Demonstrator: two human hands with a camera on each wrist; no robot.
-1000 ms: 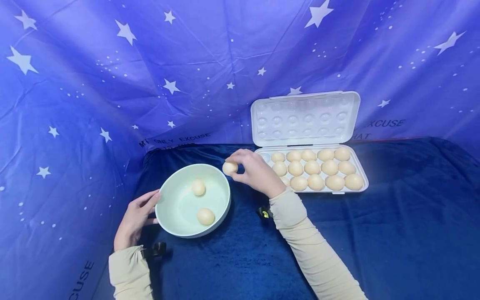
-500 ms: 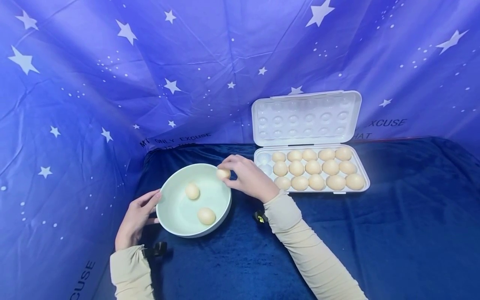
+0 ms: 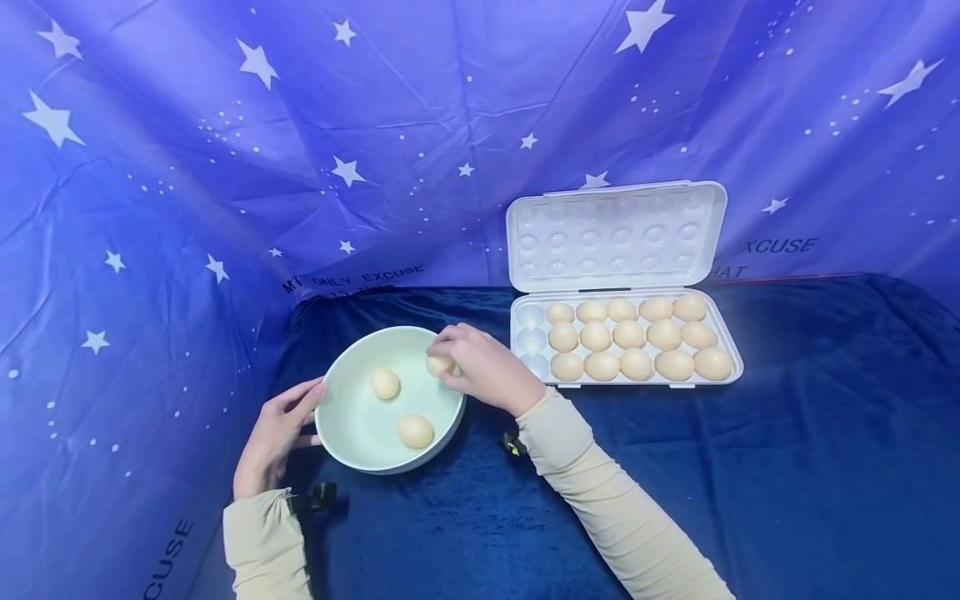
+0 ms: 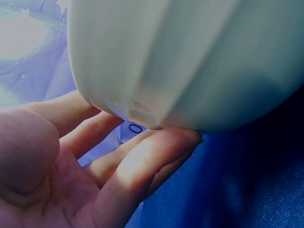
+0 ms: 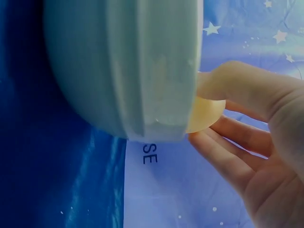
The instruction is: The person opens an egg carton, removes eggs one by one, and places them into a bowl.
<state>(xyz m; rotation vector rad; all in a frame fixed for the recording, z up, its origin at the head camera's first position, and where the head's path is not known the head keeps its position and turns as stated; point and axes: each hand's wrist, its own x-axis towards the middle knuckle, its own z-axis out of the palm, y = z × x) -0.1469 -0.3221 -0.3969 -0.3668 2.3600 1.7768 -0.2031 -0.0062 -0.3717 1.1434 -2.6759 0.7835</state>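
Note:
A pale green bowl (image 3: 348, 429) stands on dark blue cloth, with two beige eggs lying inside, one egg (image 3: 385, 382) near the middle and another egg (image 3: 416, 431) closer to the front. My left hand (image 3: 272, 433) holds the bowl's left side, thumb at the rim; in the left wrist view the fingers (image 4: 142, 161) touch its ribbed outer wall from below. Just inside the right rim, my right hand (image 3: 483, 367) pinches a third egg (image 3: 438, 365) between thumb and fingers. The right wrist view shows this egg (image 5: 207, 115) partly hidden behind the bowl wall.
Right of the bowl lies a white egg box (image 3: 733, 354) with its lid (image 3: 618, 218) standing up behind it. Rows of eggs (image 3: 630, 333) sit in it; cups (image 3: 532, 340) at its left end show pale bottoms. A starry blue curtain (image 3: 435, 208) hangs at the back and left.
My right hand has carried its egg left and downward, from beside the rim to inside the bowl. The rear egg in the bowl rolled slightly left, then stopped. My left hand kept its hold.

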